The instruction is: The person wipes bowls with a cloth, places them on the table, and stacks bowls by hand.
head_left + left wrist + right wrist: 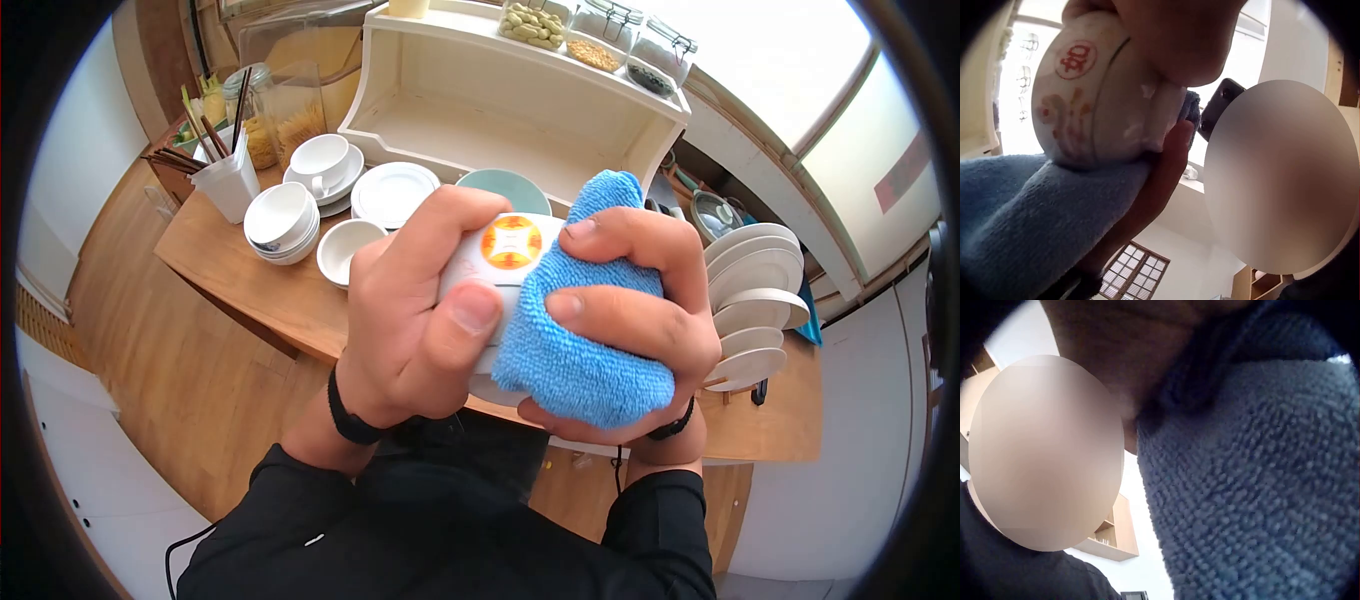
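A white porcelain bowl [512, 243] with an orange emblem is held up in front of the body. My left hand [415, 305] grips its left side, the thumb lying across the outer wall. My right hand [670, 325] clutches a blue terry cloth [590, 375] and presses it over the right side of the bowl. In the left wrist view the bowl [1094, 94] shows a red character, a painted figure and its foot, with the cloth [1041, 212] against it. The cloth [1260, 481] fills much of the right wrist view; the bowl is hidden there.
Stacked white bowls [282, 220], a cup [320, 163] and plates [395, 195] stand on the wooden table [225, 235] at left, near a chopstick holder [228, 180]. Upright plates [750, 260] fill a rack at right. A cream shelf [490, 110] with jars stands behind.
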